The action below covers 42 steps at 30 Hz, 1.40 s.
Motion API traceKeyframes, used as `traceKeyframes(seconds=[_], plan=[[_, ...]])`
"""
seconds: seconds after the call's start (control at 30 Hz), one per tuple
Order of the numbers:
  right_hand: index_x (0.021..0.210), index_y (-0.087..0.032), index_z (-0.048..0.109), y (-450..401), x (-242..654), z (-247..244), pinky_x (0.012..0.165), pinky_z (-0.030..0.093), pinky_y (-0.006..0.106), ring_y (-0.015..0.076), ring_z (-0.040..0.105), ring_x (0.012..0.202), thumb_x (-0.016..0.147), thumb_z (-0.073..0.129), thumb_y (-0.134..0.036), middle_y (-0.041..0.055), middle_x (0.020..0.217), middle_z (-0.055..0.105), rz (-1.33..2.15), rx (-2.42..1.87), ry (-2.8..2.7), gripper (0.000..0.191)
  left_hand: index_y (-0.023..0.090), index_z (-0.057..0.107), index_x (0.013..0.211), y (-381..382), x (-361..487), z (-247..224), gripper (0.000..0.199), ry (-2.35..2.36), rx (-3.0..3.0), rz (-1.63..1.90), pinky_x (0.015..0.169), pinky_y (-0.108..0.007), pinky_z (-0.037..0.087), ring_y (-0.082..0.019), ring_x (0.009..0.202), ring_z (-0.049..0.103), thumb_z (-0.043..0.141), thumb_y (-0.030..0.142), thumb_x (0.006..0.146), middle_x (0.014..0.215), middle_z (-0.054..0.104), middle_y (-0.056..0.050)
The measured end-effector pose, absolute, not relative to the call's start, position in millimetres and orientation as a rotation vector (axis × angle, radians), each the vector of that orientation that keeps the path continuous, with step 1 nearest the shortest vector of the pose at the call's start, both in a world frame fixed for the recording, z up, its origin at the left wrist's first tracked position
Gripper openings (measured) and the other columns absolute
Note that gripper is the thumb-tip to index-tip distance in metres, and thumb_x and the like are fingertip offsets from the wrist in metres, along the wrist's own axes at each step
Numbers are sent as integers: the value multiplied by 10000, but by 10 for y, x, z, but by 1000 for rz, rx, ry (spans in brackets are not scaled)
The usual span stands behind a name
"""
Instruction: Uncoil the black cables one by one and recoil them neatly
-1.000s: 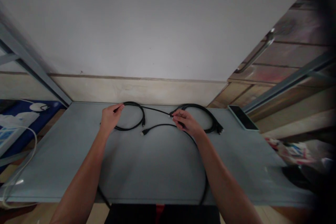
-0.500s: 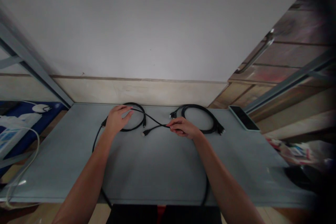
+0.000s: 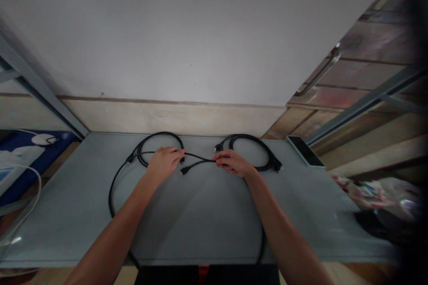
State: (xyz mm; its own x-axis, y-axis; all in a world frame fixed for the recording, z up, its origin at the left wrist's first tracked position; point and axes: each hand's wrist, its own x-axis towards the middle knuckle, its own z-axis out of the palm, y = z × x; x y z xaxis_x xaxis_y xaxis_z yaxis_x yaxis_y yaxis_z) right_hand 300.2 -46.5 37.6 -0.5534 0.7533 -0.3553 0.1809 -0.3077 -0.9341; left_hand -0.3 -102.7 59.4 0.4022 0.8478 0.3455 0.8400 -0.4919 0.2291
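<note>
My right hand (image 3: 233,163) pinches a black cable (image 3: 197,156) near the middle of the grey table (image 3: 200,213). Just past its fingertips, the cable's plug end (image 3: 185,170) points left. To the left, my left hand (image 3: 166,160) has its fingers closed on another stretch of the same cable, which runs on in a big loop over the table's front edge. Behind my left hand lies a coiled black cable (image 3: 162,133), partly covered by it. A second coiled black cable (image 3: 264,141) with several plugs rests beyond my right hand.
A phone (image 3: 306,151) lies at the table's back right. The white wall (image 3: 190,31) rises behind the table, with metal posts at both sides. A white cord (image 3: 37,187) hangs at the left edge. Plastic bags (image 3: 394,193) sit beyond the right side.
My left hand has moved right along the cable, closer to my right hand, and its fingers have closed. The cable's left loop has spread wider. My right hand keeps its pinch.
</note>
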Motion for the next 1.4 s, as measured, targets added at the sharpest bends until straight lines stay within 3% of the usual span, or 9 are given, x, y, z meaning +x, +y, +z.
traceKeyframes(seconds=[0.17, 0.53, 0.7, 0.9, 1.4], plan=[[983, -146, 685, -546, 2847, 387, 336, 129, 168, 10, 299, 387, 743, 708, -290, -35, 659, 547, 1933, -1069, -1470, 281, 299, 617, 1307, -1131, 228, 557, 401, 1455, 2630, 453, 661, -257, 461, -166, 763, 630, 447, 204, 956, 891, 670, -48], [1000, -160, 697, -645, 2640, 299, 376, 174, 179, 30, 349, 427, 767, 724, -308, -23, 661, 532, 1902, -933, -1432, 277, 280, 643, 1286, -1109, 189, 564, 410, 1496, 2567, 514, 740, -294, 498, -182, 787, 628, 454, 162, 941, 880, 657, -59], [939, -152, 713, -609, 2659, 294, 395, 206, 199, 36, 324, 417, 757, 741, -323, -61, 556, 443, 1732, -912, -1441, 251, 241, 669, 1238, -1091, 214, 504, 358, 1486, 2518, 674, 808, -297, 507, -179, 837, 633, 418, 254, 984, 918, 670, -71], [871, -164, 714, -493, 2776, 302, 399, 218, 219, 55, 321, 407, 742, 738, -336, -63, 494, 426, 1455, -1013, -1378, 216, 256, 599, 1331, -1051, 153, 553, 412, 1533, 2498, 650, 758, -271, 506, -165, 779, 625, 417, 189, 967, 892, 653, -55], [807, -194, 683, -317, 3198, 515, 384, 182, 222, 41, 250, 410, 695, 755, -279, -54, 534, 420, 1179, -942, -1160, 157, 217, 737, 1063, -848, -342, 522, 267, 1827, 2330, 914, 846, -338, 501, -227, 892, 668, 513, 297, 940, 964, 730, -86]])
